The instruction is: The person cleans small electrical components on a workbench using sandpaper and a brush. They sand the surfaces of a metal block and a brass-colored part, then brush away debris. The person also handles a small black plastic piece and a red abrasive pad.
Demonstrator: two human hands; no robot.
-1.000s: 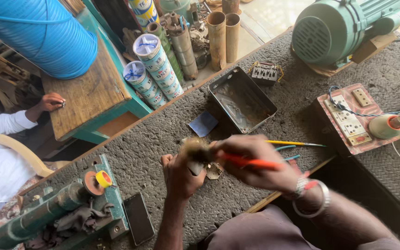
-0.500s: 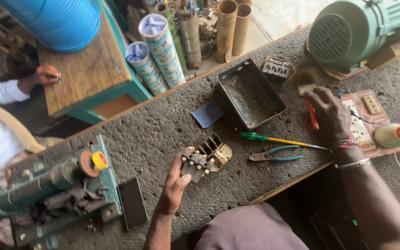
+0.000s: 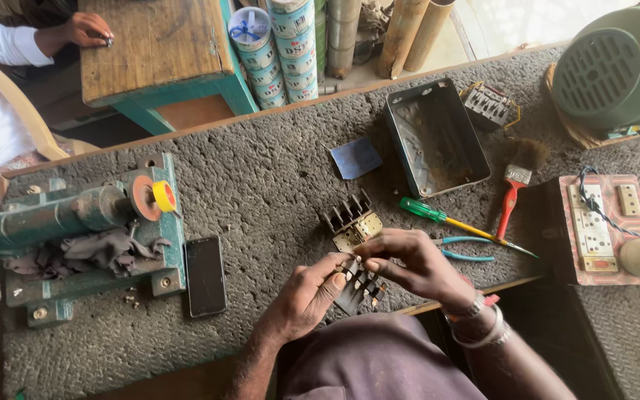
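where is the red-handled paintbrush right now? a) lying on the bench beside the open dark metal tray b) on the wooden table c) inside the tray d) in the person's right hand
a: the red-handled paintbrush lies on the rough grey bench just right of the open dark metal tray, apart from both hands, which hold a small black finned part.

Fingers (image 3: 350,275) hide part of the black contact block (image 3: 361,285) — green motor (image 3: 616,67) cropped.
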